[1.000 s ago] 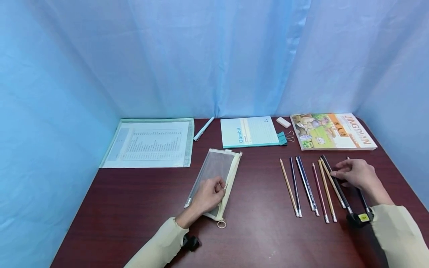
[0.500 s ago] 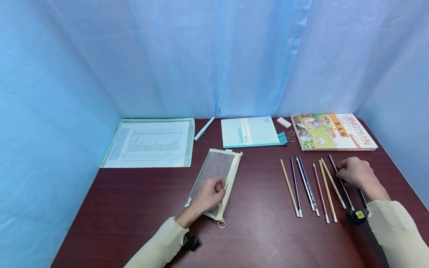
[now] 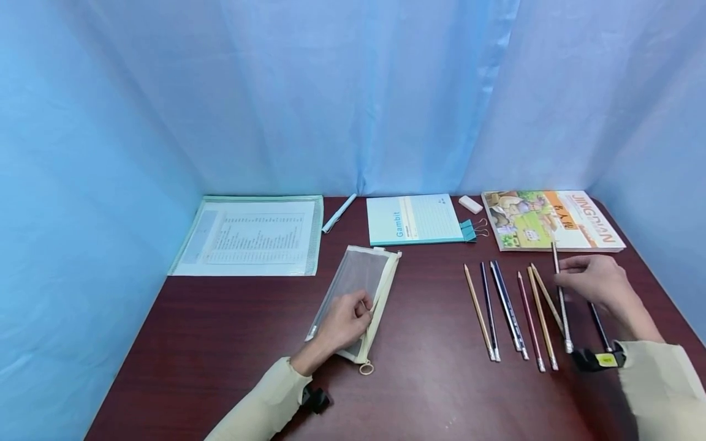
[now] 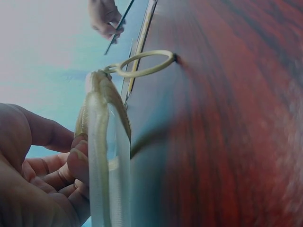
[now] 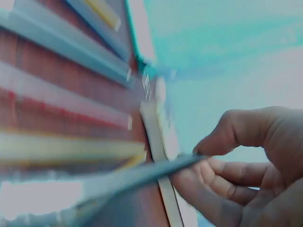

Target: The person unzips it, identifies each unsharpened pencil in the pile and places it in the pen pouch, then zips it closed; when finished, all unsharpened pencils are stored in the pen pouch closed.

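My left hand (image 3: 343, 321) pinches the cream zip edge of a see-through mesh pencil pouch (image 3: 358, 269) lying slantwise on the table. In the left wrist view, thumb and fingers grip that edge, and the zip's pull ring (image 4: 144, 73) sticks out beyond them. Over on the right, my right hand (image 3: 598, 285) holds a dark pencil (image 3: 561, 306) between thumb and fingers, raised off the table with its eraser end towards me. The right wrist view shows this pencil blurred. Another dark pencil (image 3: 600, 327) lies partly hidden beneath the right hand.
Several pencils (image 3: 504, 303) lie in a row left of the right hand. Along the back are a paper-filled document pouch (image 3: 248, 239), a pen (image 3: 339, 213), a notepad (image 3: 413, 219) with a teal binder clip (image 3: 469, 231), an eraser (image 3: 470, 204) and a picture book (image 3: 551, 220).
My right hand has taken the dark pencil from the row's right end and lifted it off the table. The left hand keeps its hold on the pencil pouch.
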{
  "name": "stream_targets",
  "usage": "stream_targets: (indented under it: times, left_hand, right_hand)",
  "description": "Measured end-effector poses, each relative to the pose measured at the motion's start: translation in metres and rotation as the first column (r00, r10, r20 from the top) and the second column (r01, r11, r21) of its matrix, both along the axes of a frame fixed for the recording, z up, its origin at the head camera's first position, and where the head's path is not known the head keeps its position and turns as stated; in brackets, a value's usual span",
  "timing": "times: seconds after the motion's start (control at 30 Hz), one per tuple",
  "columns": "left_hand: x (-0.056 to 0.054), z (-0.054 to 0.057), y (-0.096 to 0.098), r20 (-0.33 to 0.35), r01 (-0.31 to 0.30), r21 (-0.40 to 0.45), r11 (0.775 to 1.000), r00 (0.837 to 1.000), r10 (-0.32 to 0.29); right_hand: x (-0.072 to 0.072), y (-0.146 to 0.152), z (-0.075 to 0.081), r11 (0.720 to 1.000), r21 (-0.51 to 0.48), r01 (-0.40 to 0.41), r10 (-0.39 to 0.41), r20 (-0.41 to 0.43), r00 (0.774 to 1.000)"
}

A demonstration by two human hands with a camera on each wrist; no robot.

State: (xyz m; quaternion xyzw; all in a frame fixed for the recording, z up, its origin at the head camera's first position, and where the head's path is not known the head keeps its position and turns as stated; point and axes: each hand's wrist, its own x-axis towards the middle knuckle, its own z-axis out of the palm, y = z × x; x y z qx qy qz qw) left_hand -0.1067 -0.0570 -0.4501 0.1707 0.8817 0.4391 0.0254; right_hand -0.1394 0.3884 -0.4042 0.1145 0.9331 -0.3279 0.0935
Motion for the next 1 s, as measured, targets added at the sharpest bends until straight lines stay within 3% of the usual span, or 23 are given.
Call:
stream_targets:
  times: [0.03, 0.1, 0.2, 0.3, 0.4, 0.6, 0.73, 0.9, 1.0]
  left_hand:
    - [0.000, 0.000, 0.000, 0.000, -0.001, 0.001, 1.000, 1.000, 0.001]
    - [0.000, 0.001, 0.000, -0.001, -0.003, 0.002, 1.000, 1.000, 0.003]
    - [0.000, 0.001, 0.000, -0.004, -0.005, 0.000, 1.000, 1.000, 0.005]
    - [0.000, 0.001, 0.000, -0.012, -0.007, -0.003, 1.000, 1.000, 0.007]
    - [0.000, 0.001, 0.000, -0.021, -0.009, 0.001, 1.000, 1.000, 0.009]
    - [0.000, 0.001, 0.000, -0.027, 0.000, 0.014, 1.000, 1.000, 0.001]
    - [0.000, 0.001, 0.000, -0.025, 0.000, 0.013, 1.000, 1.000, 0.001]
    - [0.000, 0.002, 0.000, -0.016, 0.003, 0.011, 1.000, 1.000, -0.003]
    - [0.000, 0.002, 0.000, -0.010, 0.006, 0.012, 1.000, 1.000, -0.006]
  right_hand:
    - [0.001, -0.006, 0.000, 0.995, -0.103, -0.010, 0.010, -0.005, 1.000]
    - [0.003, -0.022, -0.002, 0.951, -0.306, -0.052, 0.053, -0.005, 0.999]
    - [0.006, -0.051, -0.008, 0.836, -0.541, -0.093, 0.130, 0.031, 0.991]
    - [0.009, -0.085, -0.017, 0.741, -0.665, -0.096, 0.198, 0.079, 0.977]
    - [0.011, -0.123, -0.027, 0.684, -0.725, -0.079, 0.243, 0.125, 0.962]
    - [0.008, -0.194, -0.045, 0.624, -0.780, -0.057, 0.272, 0.148, 0.951]
    - [0.000, -0.229, -0.052, 0.601, -0.799, -0.031, 0.255, 0.154, 0.955]
    - [-0.012, -0.258, -0.059, 0.596, -0.801, 0.053, 0.131, 0.162, 0.978]
    - [-0.015, -0.270, -0.059, 0.610, -0.788, 0.086, 0.055, 0.150, 0.987]
